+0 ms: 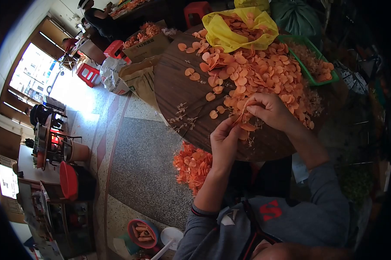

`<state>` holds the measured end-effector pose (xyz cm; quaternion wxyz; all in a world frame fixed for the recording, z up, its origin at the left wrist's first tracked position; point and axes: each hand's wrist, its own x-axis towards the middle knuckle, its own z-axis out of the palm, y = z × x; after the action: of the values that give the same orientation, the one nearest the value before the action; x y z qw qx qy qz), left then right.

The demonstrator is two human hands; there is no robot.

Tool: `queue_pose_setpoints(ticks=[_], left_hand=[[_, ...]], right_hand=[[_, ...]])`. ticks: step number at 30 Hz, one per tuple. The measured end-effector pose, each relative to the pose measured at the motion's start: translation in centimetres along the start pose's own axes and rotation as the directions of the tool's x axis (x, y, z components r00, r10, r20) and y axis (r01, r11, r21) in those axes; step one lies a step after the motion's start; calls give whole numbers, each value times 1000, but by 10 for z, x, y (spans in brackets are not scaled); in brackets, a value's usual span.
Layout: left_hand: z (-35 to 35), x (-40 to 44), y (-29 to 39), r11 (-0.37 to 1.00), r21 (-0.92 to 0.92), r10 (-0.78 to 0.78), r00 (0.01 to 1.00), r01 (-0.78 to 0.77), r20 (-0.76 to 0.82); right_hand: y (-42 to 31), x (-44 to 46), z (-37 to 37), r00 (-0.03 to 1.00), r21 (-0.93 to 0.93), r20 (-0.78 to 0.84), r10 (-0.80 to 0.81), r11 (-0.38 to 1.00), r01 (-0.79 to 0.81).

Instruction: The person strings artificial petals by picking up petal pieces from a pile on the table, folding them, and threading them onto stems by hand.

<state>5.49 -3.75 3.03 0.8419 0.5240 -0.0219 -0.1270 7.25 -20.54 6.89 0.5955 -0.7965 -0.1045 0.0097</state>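
Note:
My left hand (226,138) is closed, its thumb and fingers pinching the lower end of a small orange petal piece (243,116) over the near part of the round brown table. My right hand (271,111) pinches the upper end of the same piece, close to the left. A large heap of round orange petals (265,73) lies just beyond both hands. Several loose petals (213,114) and thin pale stems (184,119) are scattered on the dark tabletop (173,82) to the left.
A yellow bag (221,32) of petals and a green basket (310,73) stand at the table's far side. Orange bunches (193,167) lie on the floor below. A person (98,19) stands at the upper left near a cardboard box (148,48).

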Motion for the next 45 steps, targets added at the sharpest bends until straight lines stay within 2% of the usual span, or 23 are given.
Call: queue_pose_setpoints(ticks=[6,9,14,20,23,26,30,36,38,44,45], left_hand=[[-3,-2,-2,982,154,114,993,-111,-9],[0,-6,3,982,169,88,996,-81,-33],[2,-8,-5,990,71,125,991,-122,-44],[6,-12,-5,988,48,147,989,-146,-20],[8,-12,-6,986,25,165,986,-165,-12],[9,-15,-5,987,21,162,987,-162,-12],[11,-17,-7,984,-15,178,983,-178,-37],[18,-20,-8,976,-211,37,998,-49,-57],[23,-22,-8,966,-255,37,998,-49,-54],[26,-22,-9,941,-333,44,998,-56,-42],[26,-22,-9,942,-331,47,998,-57,-40]], right_hand=[[-1,0,2,1000,41,-1,31,999,-31],[-4,-3,3,999,77,-21,37,996,-35],[-5,-8,5,998,137,-58,34,990,-26],[-4,-15,7,991,68,-126,-44,996,53],[-3,-16,7,979,-33,-147,-143,990,140],[-6,-18,7,978,-40,-149,-145,989,141],[-8,-20,6,967,-174,-148,-208,968,182],[-10,-26,19,932,-192,-250,-262,957,217],[-4,-29,25,905,-200,-309,-293,950,240],[-12,-37,32,896,-223,-335,-290,949,223],[-12,-36,32,887,-275,-316,-336,928,253]])
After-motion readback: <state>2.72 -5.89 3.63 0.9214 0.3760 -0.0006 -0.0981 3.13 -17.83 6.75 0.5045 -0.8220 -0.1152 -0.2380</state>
